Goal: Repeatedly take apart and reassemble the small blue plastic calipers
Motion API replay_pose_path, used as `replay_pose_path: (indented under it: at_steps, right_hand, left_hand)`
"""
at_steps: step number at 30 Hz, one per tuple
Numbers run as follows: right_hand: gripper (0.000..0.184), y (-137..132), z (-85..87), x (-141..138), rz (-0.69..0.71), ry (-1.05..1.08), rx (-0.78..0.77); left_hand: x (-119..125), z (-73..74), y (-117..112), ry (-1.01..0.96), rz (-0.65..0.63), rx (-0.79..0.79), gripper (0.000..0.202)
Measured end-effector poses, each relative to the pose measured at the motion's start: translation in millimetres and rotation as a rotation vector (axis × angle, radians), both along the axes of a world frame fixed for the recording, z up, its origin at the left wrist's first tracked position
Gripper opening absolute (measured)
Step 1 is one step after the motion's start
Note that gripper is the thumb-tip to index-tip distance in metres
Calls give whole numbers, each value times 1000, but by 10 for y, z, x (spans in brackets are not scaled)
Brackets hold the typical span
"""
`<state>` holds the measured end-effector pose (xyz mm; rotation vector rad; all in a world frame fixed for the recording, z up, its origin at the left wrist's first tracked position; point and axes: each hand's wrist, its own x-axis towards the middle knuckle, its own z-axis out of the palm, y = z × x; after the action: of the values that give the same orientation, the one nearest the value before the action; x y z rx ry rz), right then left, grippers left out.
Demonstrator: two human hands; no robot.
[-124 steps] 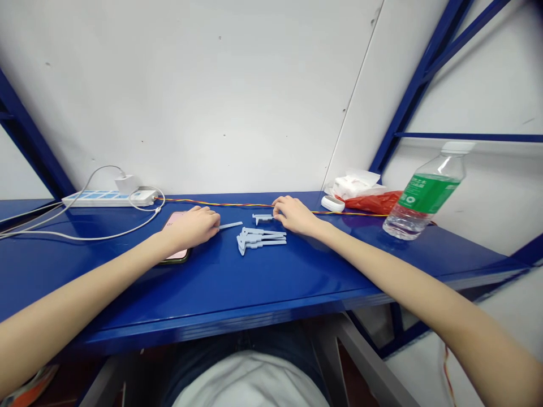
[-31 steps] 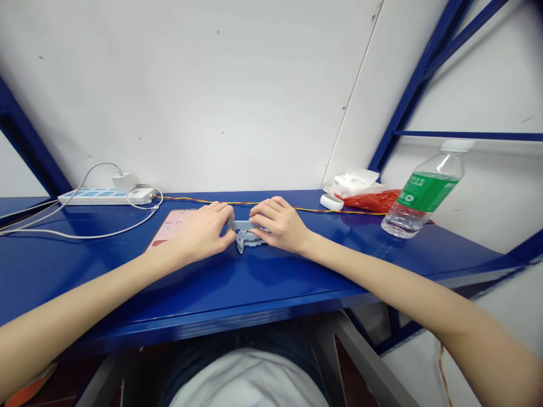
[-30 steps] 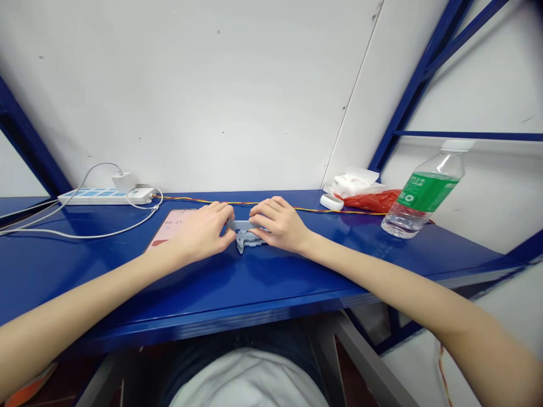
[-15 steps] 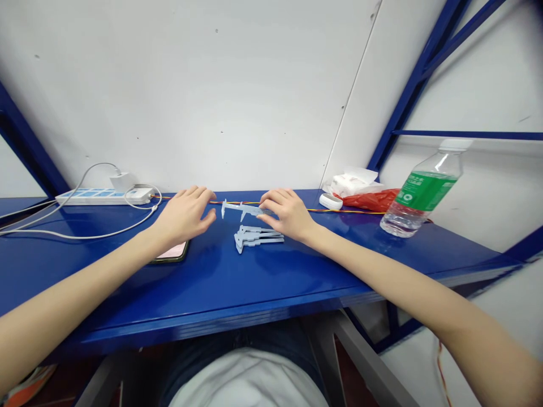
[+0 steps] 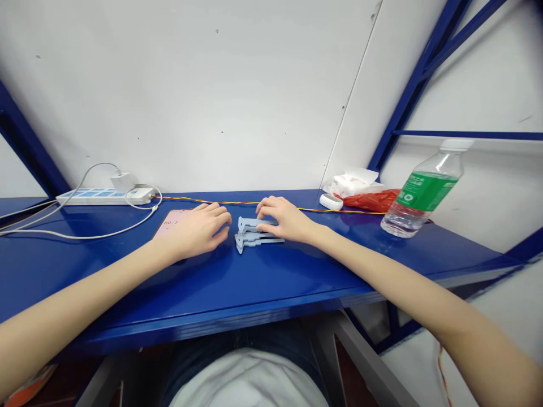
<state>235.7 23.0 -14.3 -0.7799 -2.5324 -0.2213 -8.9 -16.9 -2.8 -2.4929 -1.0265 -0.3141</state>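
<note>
Several light-grey plastic calipers [image 5: 253, 238] lie stacked in a small pile on the blue shelf [image 5: 263, 282]. My right hand [image 5: 285, 220] pinches the top caliper [image 5: 250, 224] at its right end, just above the pile. My left hand [image 5: 199, 231] rests curled on the shelf left of the pile, fingertips close to the caliper jaws, partly covering a phone with a pink screen [image 5: 172, 224]. Nothing shows inside the left hand.
A white power strip [image 5: 104, 196] with a charger and white cables sits at the back left. An orange-yellow wire [image 5: 237, 203] runs along the wall. At the right lie tissues [image 5: 354, 182], a red bag [image 5: 373, 200], a small white case [image 5: 332, 201] and a water bottle [image 5: 419, 192].
Half a second ago my right hand held the caliper raised near the wall; it is now lowered onto the pile. My left hand moved right and down beside the pile.
</note>
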Motion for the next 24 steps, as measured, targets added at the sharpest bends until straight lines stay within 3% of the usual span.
replay_pose_path:
  at_steps: [4,9,12,19,24]
  right_hand:
    - [17,29,71,103,-33,-42,-137]
    - [16,70,143,196,-165,-42,-157]
    - [15,68,123,187,-176,-48,-166]
    - [17,114,-43,33,-88,9,-262]
    - [12,154,-63,-18,-47,13,-304]
  left_hand:
    - [-85,8,93,25,-9,49,25]
    - [-272,36,270,24,66,103,27]
    - [-337,35,328,53,82,107,28]
    - [-198,2,254,56,17,65,28]
    - [-101,-11,191,43,-24,17,29]
